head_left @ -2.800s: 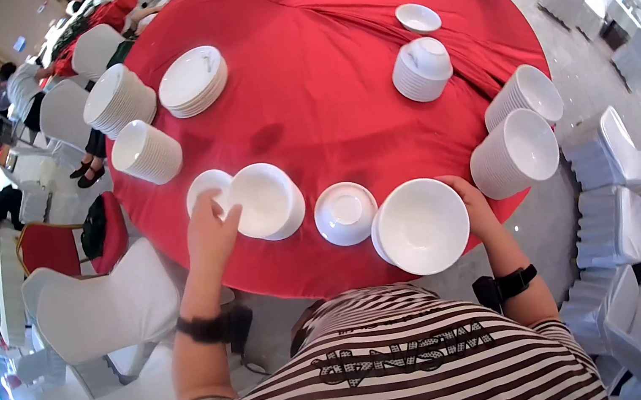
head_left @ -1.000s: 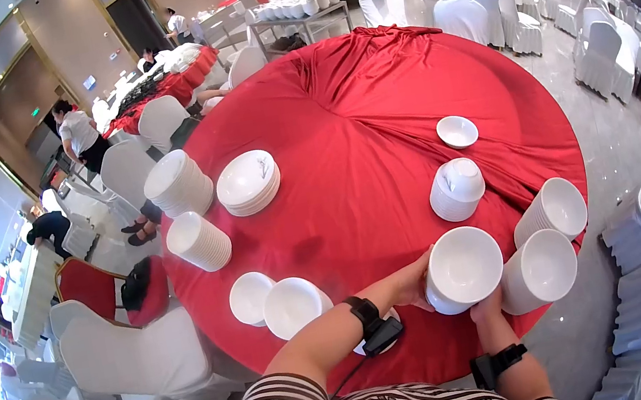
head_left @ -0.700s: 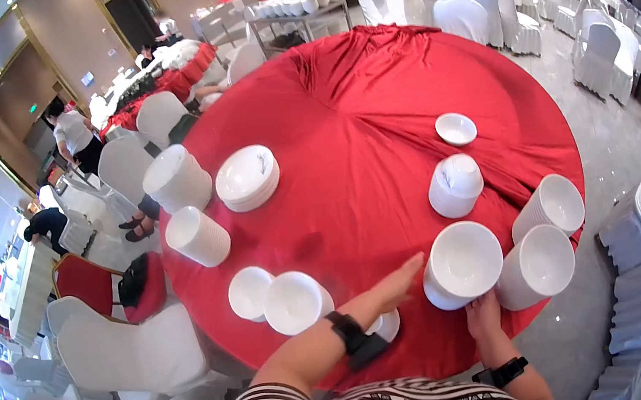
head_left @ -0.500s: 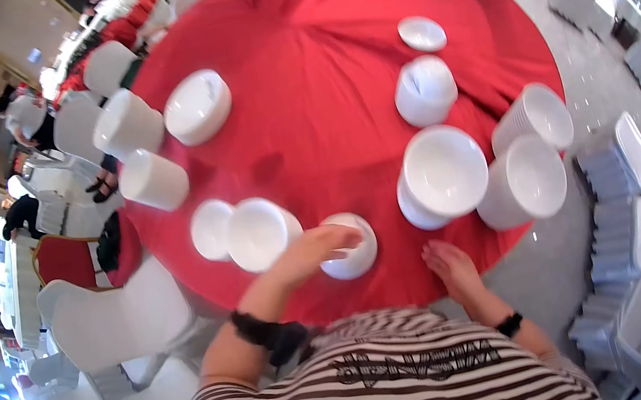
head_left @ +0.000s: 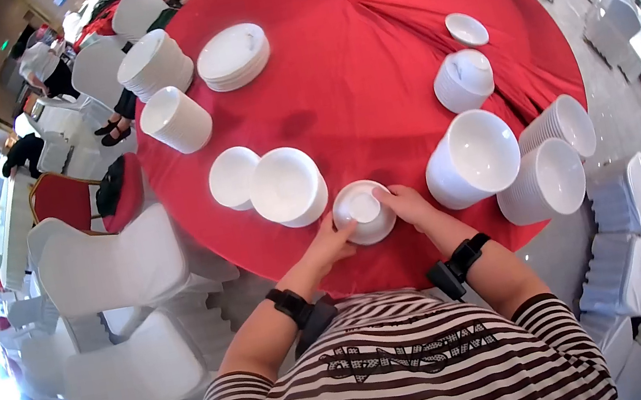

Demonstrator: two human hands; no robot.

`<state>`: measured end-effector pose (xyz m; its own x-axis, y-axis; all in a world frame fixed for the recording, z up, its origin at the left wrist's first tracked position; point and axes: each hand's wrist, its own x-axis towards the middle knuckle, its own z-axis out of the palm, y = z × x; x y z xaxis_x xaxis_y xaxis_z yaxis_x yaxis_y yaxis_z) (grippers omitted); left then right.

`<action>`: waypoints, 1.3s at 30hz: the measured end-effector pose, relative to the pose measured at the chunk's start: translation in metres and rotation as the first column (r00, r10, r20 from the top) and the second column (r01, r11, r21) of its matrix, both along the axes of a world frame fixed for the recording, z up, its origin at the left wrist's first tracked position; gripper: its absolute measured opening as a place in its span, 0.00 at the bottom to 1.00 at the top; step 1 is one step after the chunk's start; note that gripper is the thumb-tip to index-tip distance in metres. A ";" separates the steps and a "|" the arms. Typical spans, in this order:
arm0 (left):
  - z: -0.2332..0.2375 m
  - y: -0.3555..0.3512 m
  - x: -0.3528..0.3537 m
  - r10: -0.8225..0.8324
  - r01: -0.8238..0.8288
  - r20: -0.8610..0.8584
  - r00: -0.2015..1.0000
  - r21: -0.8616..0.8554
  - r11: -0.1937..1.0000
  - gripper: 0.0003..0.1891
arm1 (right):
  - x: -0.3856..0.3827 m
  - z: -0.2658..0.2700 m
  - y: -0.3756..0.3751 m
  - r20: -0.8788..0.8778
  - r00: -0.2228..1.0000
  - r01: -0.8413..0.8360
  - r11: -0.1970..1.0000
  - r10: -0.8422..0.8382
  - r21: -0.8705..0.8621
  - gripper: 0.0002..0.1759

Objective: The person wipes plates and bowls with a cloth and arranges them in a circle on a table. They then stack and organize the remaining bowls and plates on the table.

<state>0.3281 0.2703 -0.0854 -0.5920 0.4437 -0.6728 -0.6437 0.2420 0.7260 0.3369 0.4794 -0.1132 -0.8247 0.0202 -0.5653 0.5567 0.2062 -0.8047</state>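
Note:
Near the front edge of the red-covered table, a small white bowl (head_left: pixel 359 233) sits between my two hands, a smaller raised ring showing at its middle. My left hand (head_left: pixel 331 242) grips its left side, with the thumb over the rim. From the right, my right hand (head_left: pixel 405 204) holds the opposite side, thumb near the ring and the other fingers mostly hidden beneath. Just left of my left hand stands a stack of white bowls (head_left: pixel 285 182), beside another white bowl (head_left: pixel 234 177). A tall bowl stack (head_left: pixel 477 151) rises to the right of my right hand.
Two more bowl stacks (head_left: pixel 545 182) lean at the table's right edge. Farther back are a shorter stack (head_left: pixel 464 80) and a small dish (head_left: pixel 467 29). Plates (head_left: pixel 233 57) and stacked dishes (head_left: pixel 153 65) stand at the back left. White-covered chairs (head_left: pixel 112 258) surround the red tablecloth (head_left: pixel 354 100).
My right hand has come in from the right to the small bowl, and my left hand has moved from above it to its left side. The view has shifted.

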 end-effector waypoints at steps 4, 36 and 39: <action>-0.015 0.002 -0.002 -0.008 0.009 -0.107 0.994 0.017 1.000 0.36 | -0.011 -0.016 0.011 0.021 1.000 -0.001 0.993 -0.001 0.120 0.35; -0.012 -0.007 -0.012 -0.283 0.367 -0.406 0.869 0.143 0.919 0.24 | 0.079 0.052 -0.011 -0.249 0.350 -0.224 0.339 0.903 0.914 0.06; -0.028 -0.007 -0.009 -0.207 0.326 -0.519 0.829 0.147 0.934 0.26 | 0.091 0.055 -0.011 -0.316 0.463 -0.152 0.426 0.828 0.892 0.17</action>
<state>0.3193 0.2636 -0.1137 -0.6522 0.7329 -0.1935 -0.1248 0.1480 0.9811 0.4279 0.4685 -0.0580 -0.8786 -0.4677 0.0961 -0.4760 0.8425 -0.2523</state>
